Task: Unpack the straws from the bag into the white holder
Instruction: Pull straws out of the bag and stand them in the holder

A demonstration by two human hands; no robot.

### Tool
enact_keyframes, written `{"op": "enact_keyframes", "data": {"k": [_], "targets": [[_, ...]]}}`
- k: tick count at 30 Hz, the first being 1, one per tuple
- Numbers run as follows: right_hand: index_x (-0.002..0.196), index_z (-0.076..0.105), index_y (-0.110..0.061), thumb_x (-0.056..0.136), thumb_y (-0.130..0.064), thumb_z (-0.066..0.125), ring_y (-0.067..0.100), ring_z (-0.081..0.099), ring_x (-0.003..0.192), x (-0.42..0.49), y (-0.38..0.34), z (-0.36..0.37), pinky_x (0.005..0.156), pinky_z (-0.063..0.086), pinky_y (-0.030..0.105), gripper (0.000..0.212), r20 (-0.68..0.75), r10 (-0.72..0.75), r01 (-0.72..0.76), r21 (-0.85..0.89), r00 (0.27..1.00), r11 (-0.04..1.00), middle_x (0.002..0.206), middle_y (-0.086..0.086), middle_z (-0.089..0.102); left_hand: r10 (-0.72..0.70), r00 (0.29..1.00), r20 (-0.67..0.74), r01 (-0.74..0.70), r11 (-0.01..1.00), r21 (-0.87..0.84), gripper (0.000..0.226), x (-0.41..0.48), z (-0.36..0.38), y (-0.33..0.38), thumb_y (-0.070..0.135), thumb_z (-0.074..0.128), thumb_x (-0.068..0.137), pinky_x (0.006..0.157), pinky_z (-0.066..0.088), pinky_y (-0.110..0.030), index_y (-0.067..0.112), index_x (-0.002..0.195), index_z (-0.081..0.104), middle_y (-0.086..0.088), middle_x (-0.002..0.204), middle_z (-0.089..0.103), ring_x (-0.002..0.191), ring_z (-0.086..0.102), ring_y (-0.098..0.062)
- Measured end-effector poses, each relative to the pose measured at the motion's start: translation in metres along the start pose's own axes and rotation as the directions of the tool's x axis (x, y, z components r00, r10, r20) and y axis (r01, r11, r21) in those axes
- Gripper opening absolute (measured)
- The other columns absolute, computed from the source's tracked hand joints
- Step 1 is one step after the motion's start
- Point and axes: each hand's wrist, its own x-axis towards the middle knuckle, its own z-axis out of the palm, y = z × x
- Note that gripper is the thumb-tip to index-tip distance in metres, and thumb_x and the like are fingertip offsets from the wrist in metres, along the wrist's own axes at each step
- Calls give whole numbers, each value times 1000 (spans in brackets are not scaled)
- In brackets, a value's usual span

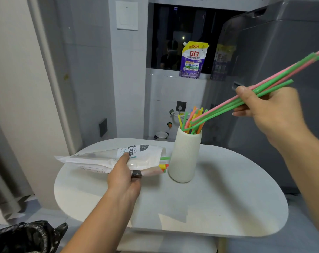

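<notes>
My right hand, right side of the frame, is pinched around a bunch of straws, maybe five, green and pink, tips angled down at the white holder in the middle. My left hand is clamped on the bag, lying on the table just left of the holder. I'd say we're well along: roughly ten straws already stand in the holder, and a few ends poke from the bag's mouth.

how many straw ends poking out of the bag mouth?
About 4 visible: one green straw end higher up, and a yellow, orange and green cluster below it, beside the white ribbed holder. More may be hidden inside the white plastic bag.
</notes>
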Motion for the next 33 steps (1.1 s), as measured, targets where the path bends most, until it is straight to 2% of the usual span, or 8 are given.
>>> {"op": "enact_keyframes", "data": {"k": [4, 8, 10, 15, 22, 25, 29, 33], "targets": [[87, 72, -19, 91, -34, 71, 11, 75, 65, 2, -1, 1, 60, 61, 20, 15, 16, -13, 14, -65, 1000, 998, 82, 0, 75, 9, 1000, 18, -10, 1000, 27, 28, 2, -2, -2, 8, 67, 97, 48, 58, -26, 10, 125, 64, -5, 107, 76, 86, 74, -17], [90, 72, -18, 91, -33, 71, 12, 76, 66, 2, 0, 4, 61, 61, 22, 15, 39, -14, 17, -68, 999, 998, 83, 1, 76, 19, 999, 29, -20, 999, 41, 36, 4, -3, -4, 9, 68, 96, 67, 62, -34, 10, 131, 63, -7, 117, 76, 93, 75, -19], [91, 72, -17, 91, -33, 71, 13, 76, 65, 2, 1, 8, 62, 62, 23, 16, 73, -2, 8, -85, 997, 996, 82, 1, 76, 19, 999, 34, -20, 999, 44, 36, 4, -3, -4, 9, 68, 96, 67, 61, -34, 9, 131, 63, -8, 116, 76, 91, 75, -19], [87, 72, -12, 92, -31, 71, 16, 75, 63, 13, 4, 26, 67, 64, 37, 19, 104, 14, -3, -104, 994, 995, 78, 6, 75, 22, 999, 30, -23, 999, 43, 37, 4, -4, -6, 8, 68, 96, 50, 60, -26, 10, 132, 62, -7, 118, 75, 91, 75, -19], [92, 71, -5, 92, -33, 70, 15, 74, 58, 27, 8, 47, 64, 64, 34, 28, 154, 61, -25, -225, 986, 974, 77, 9, 75, 27, 999, 45, -30, 998, 52, 38, 7, -6, -8, 8, 68, 96, 68, 65, -34, 10, 133, 62, -9, 118, 76, 99, 75, -23], [87, 70, -4, 93, -30, 69, 16, 72, 53, 30, 10, 53, 58, 62, 31, 27, 106, 66, -41, -223, 992, 974, 74, 11, 74, 34, 998, 58, -37, 998, 58, 37, 6, -5, -9, 7, 68, 96, 72, 64, -35, 10, 132, 62, -9, 118, 76, 99, 75, -22], [88, 69, -3, 94, -28, 68, 17, 73, 53, 31, 12, 52, 58, 63, 34, 26, 70, 99, -83, -196, 993, 977, 72, 11, 73, 38, 997, 73, -42, 997, 61, 36, 4, -5, -9, 8, 68, 96, 87, 61, -43, 10, 132, 62, -10, 119, 75, 102, 75, -24], [85, 68, -3, 94, -26, 68, 17, 72, 52, 28, 15, 52, 56, 62, 32, 24, 102, 86, -64, -205, 991, 977, 71, 11, 73, 50, 995, 85, -54, 997, 50, 40, 5, -5, -10, 7, 67, 96, 87, 61, -43, 10, 135, 61, -10, 121, 75, 104, 75, -24]]}}
